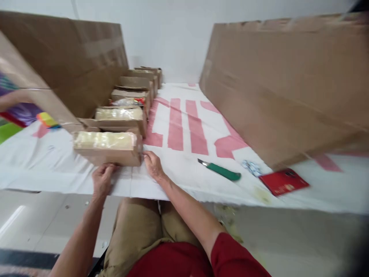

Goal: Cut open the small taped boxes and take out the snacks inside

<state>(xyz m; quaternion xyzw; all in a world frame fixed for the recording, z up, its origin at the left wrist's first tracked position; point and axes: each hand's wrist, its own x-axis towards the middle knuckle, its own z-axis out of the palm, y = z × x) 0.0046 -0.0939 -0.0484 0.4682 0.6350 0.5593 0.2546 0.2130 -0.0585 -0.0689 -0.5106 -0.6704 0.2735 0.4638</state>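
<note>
Right between both hands, at the near edge of the surface, sits a small cardboard box with a plastic-wrapped top. Looks light and stiff, though the wrap is probably slick, so grabbing the cardboard ends seems best. Left hand curls loosely against its front bottom edge; right hand touches the right corner, fingers half open. A green box cutter lies well right.

Brown cardboard is seen on the nearest box. The knife is handled in green. Pink stripes are printed across the white table cover.
</note>
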